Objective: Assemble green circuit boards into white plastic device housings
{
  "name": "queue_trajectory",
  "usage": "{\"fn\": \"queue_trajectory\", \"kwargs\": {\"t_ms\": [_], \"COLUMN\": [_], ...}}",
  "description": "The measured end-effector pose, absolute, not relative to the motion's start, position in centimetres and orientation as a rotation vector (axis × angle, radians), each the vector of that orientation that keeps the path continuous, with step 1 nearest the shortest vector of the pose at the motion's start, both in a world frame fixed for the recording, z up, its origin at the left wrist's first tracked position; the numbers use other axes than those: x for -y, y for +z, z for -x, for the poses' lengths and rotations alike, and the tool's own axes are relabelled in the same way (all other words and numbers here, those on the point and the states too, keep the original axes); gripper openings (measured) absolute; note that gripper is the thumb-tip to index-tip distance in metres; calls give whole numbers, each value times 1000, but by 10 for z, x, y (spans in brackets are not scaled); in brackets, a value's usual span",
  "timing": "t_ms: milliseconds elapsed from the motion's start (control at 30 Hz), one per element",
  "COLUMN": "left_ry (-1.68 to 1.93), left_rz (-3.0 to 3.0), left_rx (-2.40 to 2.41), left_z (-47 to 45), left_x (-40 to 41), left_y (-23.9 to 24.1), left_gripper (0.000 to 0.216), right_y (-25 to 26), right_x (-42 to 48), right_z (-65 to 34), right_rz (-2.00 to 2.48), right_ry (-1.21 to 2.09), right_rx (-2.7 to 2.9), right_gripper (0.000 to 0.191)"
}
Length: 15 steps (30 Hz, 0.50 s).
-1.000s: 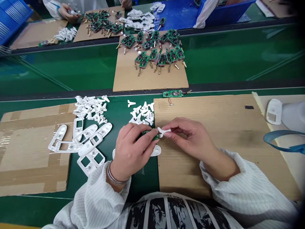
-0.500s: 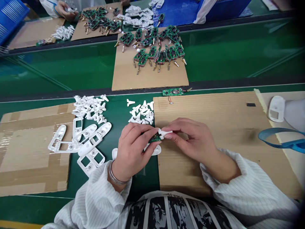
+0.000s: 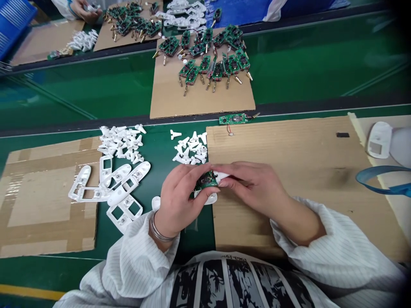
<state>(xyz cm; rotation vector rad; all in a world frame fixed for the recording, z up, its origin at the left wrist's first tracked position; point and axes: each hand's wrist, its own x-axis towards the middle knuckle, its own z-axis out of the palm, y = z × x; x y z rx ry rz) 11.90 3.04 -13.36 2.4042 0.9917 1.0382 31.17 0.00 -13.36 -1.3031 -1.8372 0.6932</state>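
Above the green bench point(image 3: 157, 147), by the left edge of a tan cardboard sheet point(image 3: 289, 158), the person holds a small circuit board point(image 3: 206, 181). The left hand point(image 3: 181, 192) is curled partly closed around it, fingers along the far edge and thumb at the near edge. The right hand point(image 3: 257, 182) is nearly closed, thumb and fingers pinching a white piece point(image 3: 221, 176) at the board's right end; whether that piece is seated or only touching cannot be told. The board looks light and stiff, its mounted parts probably fragile, so the edges seem the safest hold. The white piece is likely hard, light plastic, perhaps a little slippery; its slim shape suits a 2-finger pinch. Similar flared white pieces point(image 3: 191, 149) lie loosely heaped just beyond the hands. Left of them, smooth white shells point(image 3: 116, 197) overlap, with rounded ends and rectangular windows.
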Motion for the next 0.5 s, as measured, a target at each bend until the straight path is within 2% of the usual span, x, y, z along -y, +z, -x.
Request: {"fn": "queue_trajectory", "kwargs": {"t_ms": [167, 300, 433, 500], "left_ry": [1129, 1102, 1103, 990], "left_rz": [-2424, -2454, -2231, -2235], "left_rx": [-956, -845, -931, -1102], "left_z": [-118, -119, -102, -90], "left_x": [-33, -31, -35, -37], "left_y": [-135, -130, -114, -104], "left_gripper": [51, 49, 58, 45], "right_y": [-136, -133, -125, -118], "right_x": [-2, 2, 4, 4], "right_z": [-315, -311, -322, -334], "right_rz": [1307, 1293, 1307, 1339], "right_ry": [824, 737, 668, 705], "right_rx": [1796, 1885, 1888, 1707], "right_gripper": [22, 26, 24, 23]}}
